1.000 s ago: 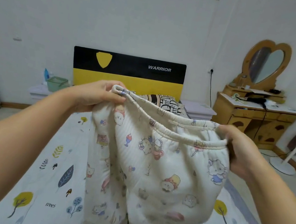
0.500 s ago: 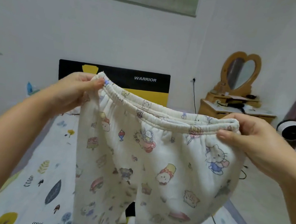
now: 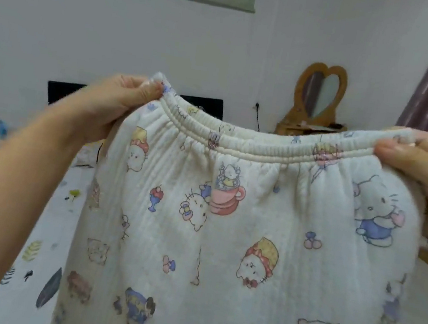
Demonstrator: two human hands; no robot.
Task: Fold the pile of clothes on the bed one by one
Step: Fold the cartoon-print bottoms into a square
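A person's left hand (image 3: 122, 103) and right hand (image 3: 425, 162), fingers pinching each end of the elastic waistband, hold cream quilted cartoon-print trousers (image 3: 225, 231) up above the leaf-patterned bed (image 3: 41, 242), apparently straightening them; next, likely laying them flat for folding.

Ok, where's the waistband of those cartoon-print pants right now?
In the head view the waistband stretches across mid-frame, held up above the bed, with the left hand pinching its left end and the right hand its right end, in front of the heart-shaped mirror.
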